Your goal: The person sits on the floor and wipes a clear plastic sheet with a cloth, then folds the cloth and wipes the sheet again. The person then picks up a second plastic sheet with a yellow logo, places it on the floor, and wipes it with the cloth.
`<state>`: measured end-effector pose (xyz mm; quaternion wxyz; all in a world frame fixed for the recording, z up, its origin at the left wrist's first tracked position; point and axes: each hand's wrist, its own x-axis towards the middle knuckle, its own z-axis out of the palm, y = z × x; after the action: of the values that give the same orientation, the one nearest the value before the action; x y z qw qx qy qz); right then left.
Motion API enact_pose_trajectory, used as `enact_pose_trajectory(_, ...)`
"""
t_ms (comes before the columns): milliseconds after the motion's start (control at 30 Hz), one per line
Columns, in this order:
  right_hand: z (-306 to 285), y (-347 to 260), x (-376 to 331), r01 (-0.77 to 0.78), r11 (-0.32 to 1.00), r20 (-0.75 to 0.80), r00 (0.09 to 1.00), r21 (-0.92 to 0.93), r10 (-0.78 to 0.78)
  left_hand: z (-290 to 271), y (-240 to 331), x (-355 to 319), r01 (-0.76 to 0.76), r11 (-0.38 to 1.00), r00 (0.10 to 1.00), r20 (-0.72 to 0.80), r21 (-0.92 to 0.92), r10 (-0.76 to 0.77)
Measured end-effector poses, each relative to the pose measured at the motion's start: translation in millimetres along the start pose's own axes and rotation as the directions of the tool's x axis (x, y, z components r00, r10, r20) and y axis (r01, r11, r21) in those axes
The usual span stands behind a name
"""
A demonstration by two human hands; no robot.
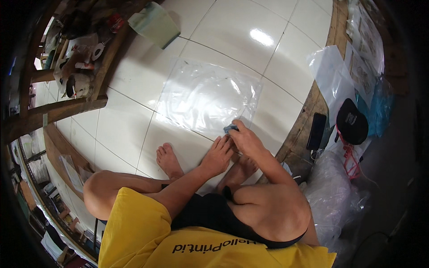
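A clear plastic sheet (pixel 196 87) lies wrinkled on the white tiled floor in front of my bare feet. At its near right corner my right hand (pixel 246 142) grips a small, crumpled blue-grey cloth (pixel 229 128), pinched between thumb and fingers. Just left of it, my left hand (pixel 216 157) is palm down with its fingers stretched forward near the sheet's close edge. The left fingertips come close to the cloth; whether they touch it or the sheet I cannot tell. Behind the left hand, my right foot (pixel 243 169) is partly hidden.
A pale green bin (pixel 154 24) stands at the far left by a wooden shelf (pixel 105 73) with jars and tools. Along the right, a wooden ledge (pixel 299 131) carries a dark phone (pixel 317 130), a black cap (pixel 352 121), bagged plastic (pixel 333 187) and sheets.
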<state>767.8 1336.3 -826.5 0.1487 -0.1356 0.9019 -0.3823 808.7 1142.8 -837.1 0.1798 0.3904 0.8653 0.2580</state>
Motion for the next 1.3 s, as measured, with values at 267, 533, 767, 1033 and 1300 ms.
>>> enact_pose_trajectory(267, 11, 10, 13, -0.099, 0.986, -0.113, 0.99, -0.131, 0.084, -14, -2, 6, -0.011, 0.996, 0.99, 0.138, 0.091, -0.001)
enact_pose_trajectory(533, -44, 55, 110, -0.217, 0.965, -0.36, 0.921, -0.146, 0.152, -17, -1, 11, -0.017, 0.993, 0.989, 0.147, 0.117, -0.001)
enact_pose_trajectory(767, 1, 24, 30, -0.192, 0.975, -0.1, 0.978, -0.114, 0.181, -9, -9, 8, 0.064, 0.99, 0.994, 0.082, 0.124, -0.074)
enact_pose_trajectory(1033, -33, 52, 91, -0.312, 0.924, -0.27, 0.93, -0.22, 0.249, -21, -6, 9, 0.126, 0.981, 0.977, 0.152, 0.147, -0.148)
enact_pose_trajectory(1300, 18, 23, 23, -0.091, 0.974, -0.053, 0.995, -0.207, 0.082, -20, -6, 8, 0.117, 0.981, 0.972, 0.184, 0.158, -0.146)
